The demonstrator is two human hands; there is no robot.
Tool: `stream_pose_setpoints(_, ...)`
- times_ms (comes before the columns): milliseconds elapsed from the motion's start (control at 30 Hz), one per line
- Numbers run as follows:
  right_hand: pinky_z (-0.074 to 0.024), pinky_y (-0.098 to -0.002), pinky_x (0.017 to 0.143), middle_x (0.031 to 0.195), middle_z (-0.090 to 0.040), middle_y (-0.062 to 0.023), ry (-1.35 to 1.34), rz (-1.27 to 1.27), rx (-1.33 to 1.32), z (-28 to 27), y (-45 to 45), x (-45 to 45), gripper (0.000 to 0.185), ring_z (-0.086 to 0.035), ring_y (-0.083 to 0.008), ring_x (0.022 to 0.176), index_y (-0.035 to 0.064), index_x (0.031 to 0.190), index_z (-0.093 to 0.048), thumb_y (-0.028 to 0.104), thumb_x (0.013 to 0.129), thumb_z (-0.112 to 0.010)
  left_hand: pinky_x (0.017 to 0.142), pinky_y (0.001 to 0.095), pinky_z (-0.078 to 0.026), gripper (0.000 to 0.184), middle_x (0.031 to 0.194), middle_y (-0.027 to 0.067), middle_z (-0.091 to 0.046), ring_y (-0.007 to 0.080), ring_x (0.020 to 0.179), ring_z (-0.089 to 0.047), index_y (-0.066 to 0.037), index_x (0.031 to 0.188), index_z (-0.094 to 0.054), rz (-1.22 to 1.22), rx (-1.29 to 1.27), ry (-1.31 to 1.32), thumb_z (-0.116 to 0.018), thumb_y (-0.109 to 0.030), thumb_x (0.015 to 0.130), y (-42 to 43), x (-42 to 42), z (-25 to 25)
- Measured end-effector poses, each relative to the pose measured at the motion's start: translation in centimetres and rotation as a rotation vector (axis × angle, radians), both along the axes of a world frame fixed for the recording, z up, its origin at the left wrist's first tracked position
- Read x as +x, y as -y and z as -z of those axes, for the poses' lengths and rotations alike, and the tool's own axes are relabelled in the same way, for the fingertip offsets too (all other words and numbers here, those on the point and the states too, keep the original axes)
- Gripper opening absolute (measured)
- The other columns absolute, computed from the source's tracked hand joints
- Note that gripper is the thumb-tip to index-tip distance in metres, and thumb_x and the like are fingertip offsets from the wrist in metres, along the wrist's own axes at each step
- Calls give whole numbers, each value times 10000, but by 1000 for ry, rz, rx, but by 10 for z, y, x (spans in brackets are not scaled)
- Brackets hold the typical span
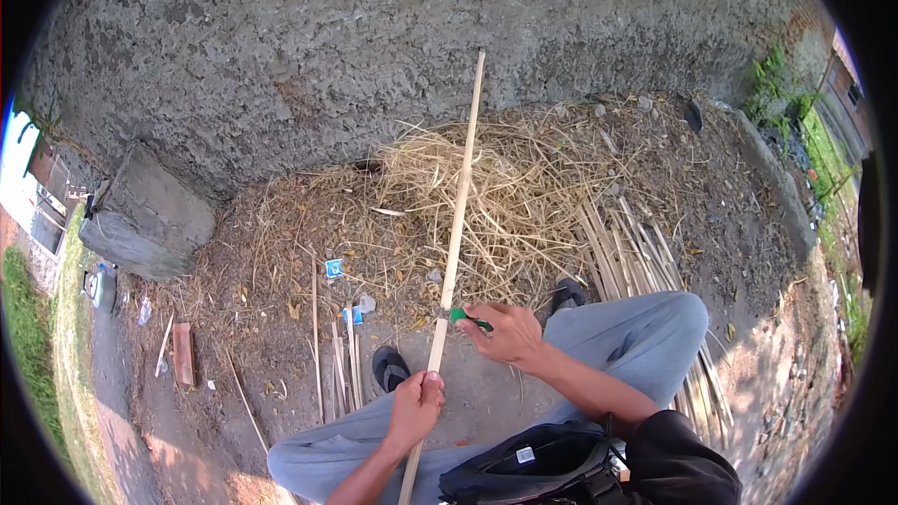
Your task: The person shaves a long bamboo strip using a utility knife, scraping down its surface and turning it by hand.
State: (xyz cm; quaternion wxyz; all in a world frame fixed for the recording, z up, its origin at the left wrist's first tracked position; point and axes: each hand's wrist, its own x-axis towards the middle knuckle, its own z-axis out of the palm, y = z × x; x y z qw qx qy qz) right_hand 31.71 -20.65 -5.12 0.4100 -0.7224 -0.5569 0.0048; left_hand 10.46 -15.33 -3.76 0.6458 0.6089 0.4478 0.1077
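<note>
A long, pale bamboo strip [458, 215] runs from my lap up toward the wall, its far tip in front of the grey surface. Low on the strip, my left hand [417, 408] is closed around it, thumb on top. My right hand [505, 331] grips a small green-handled knife [457, 315], held against the strip just above my left hand. Its blade is small and hard to make out. Beyond the strip, a heap of thin, curly shavings [524, 196] covers the ground at the wall's foot.
Split strips lie in a bundle [636, 252] by my right leg, and several more strips [341, 365] lie left of my sandal [390, 368]. A concrete block [154, 215] stands at left, with a brick [183, 353] nearer me. The rough wall [327, 47] rises ahead. A black bag [528, 463] sits at my lap.
</note>
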Motion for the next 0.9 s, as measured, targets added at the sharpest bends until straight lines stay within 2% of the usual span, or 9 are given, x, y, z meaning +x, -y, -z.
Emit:
stream_pose_setpoints(133, -510, -361, 447, 836, -735, -74, -12, -50, 54, -9, 1, 4, 192, -661, -261, 527, 89, 897, -714, 255, 813, -762, 469, 241, -370, 285, 606, -2, -504, 54, 508, -440, -10, 860, -543, 11, 40, 58, -477, -224, 1036, 5, -9, 2)
stream_pose_setpoints(300, -506, -365, 444, 796, -725, -91, -21, 44, 74, 3, -8, 2, 204, -657, -268, 519, 88, 909, -716, 258, 808, -765, 466, 236, -361, 288, 585, -7, -482, 52, 507, -441, -15, 862, -535, -32, -160, 6, -464, -230, 1040, 4, -2, -1)
stream_pose_setpoints(467, -477, -372, 415, 742, -710, -76, 20, 43, 94, -1, -12, 24, 228, -629, -271, 479, 122, 937, -716, 332, 847, -722, 392, 227, -297, 262, 600, -26, -424, 32, 445, -360, -32, 884, -505, 67, 91, 113, -434, -222, 1050, 8, -9, 12)
stream_pose_setpoints(533, -471, -369, 409, 731, -706, -78, 19, 57, 112, 9, -15, 15, 227, -629, -264, 479, 125, 936, -717, 334, 848, -721, 490, 265, -416, 322, 587, 23, -521, 71, 528, -491, -1, 826, -553, 39, 57, 11, -472, -234, 1034, 2, -4, 7)
stream_pose_setpoints(700, -469, -392, 419, 700, -689, -97, 25, -92, 84, 1, 1, 20, 224, -631, -291, 498, 128, 909, -708, 345, 855, -711, 495, 254, -417, 313, 602, 15, -526, 69, 537, -495, 7, 834, -557, 59, 143, -19, -466, -216, 1035, 19, -17, -3)
stream_pose_setpoints(767, -482, -425, 453, 671, -666, -124, -105, 400, -273, 13, -18, 86, 242, -626, -339, 514, 119, 909, -700, 355, 858, -708, 508, 250, -418, 301, 612, 12, -527, 67, 543, -492, 0, 839, -562, 50, -271, 30, -477, -215, 1033, 31, -22, -13)
stream_pose_setpoints(800, -482, -425, 453, 671, -666, -124, -105, 412, -260, 18, -12, 83, 242, -626, -339, 514, 119, 909, -700, 355, 858, -708, 430, 223, -336, 291, 613, -26, -470, 38, 488, -407, -23, 868, -542, 187, -2, 62, -463, -241, 1044, 41, -24, -11)
stream_pose_setpoints(867, -497, -445, 487, 655, -651, -145, -73, 302, -27, 25, -8, 70, 271, -634, -376, 551, 108, 911, -702, 374, 862, -701, 447, 218, -340, 297, 615, -27, -471, 35, 504, -410, -21, 871, -550, 273, 58, 96, -471, -250, 1043, 33, -15, -12)
stream_pose_setpoints(900, -485, -419, 496, 582, -609, -125, -87, 334, 39, 29, -12, 59, 252, -618, -283, 509, 84, 884, -705, 331, 852, -739, 464, 213, -343, 303, 618, -27, -472, 33, 520, -414, -19, 875, -559, 332, 61, 117, -479, -259, 1041, 45, -16, -19)
